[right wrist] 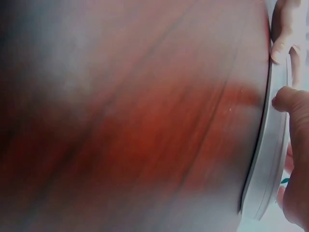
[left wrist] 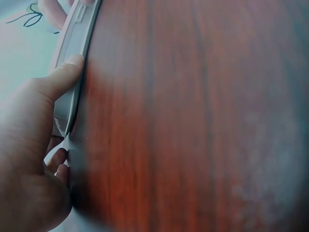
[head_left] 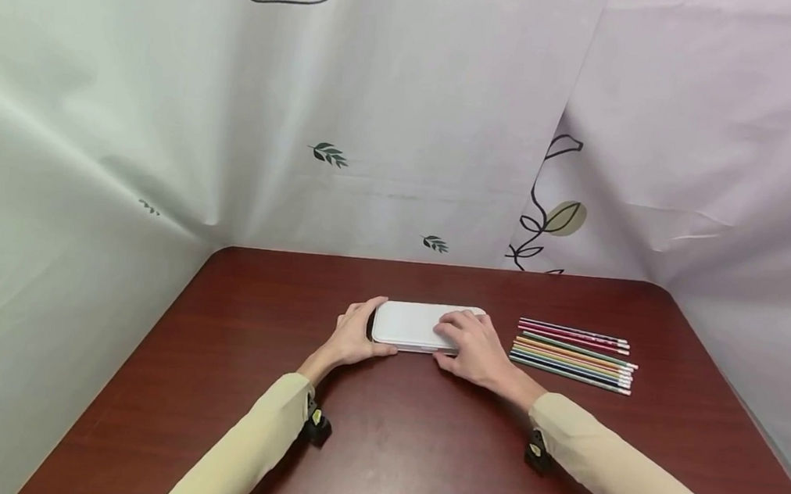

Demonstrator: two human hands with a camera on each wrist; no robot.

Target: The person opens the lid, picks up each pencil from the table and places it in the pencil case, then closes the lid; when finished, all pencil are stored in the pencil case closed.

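Both hands are holding onto the same flat white case (head_left: 406,322), which is lying on a glossy reddish-brown table (head_left: 405,460). The left hand (head_left: 352,336) is gripping the case's left end, thumb pressing on the near side and the other fingers wrapping around that end. The right hand (head_left: 478,352) is clamping the case nearer its right end: bent fingers are resting on the top while the thumb is pushing on the near side. So yeah, they're sitting apart, with a stretch of the case's near side showing between the two thumbs.

Just to the right of the case, a bunch of pencils (head_left: 572,357) is lying in rough rows, all sorts of colors, eraser ends pointing away from the case. Closer to the wearer than the case, pale yellowish sleeves (head_left: 244,446) are covering both arms, and a black gadget (head_left: 316,426) is hanging under each wrist. Behind the case, a wrinkly white cloth (head_left: 413,123) with leaf prints is hanging.
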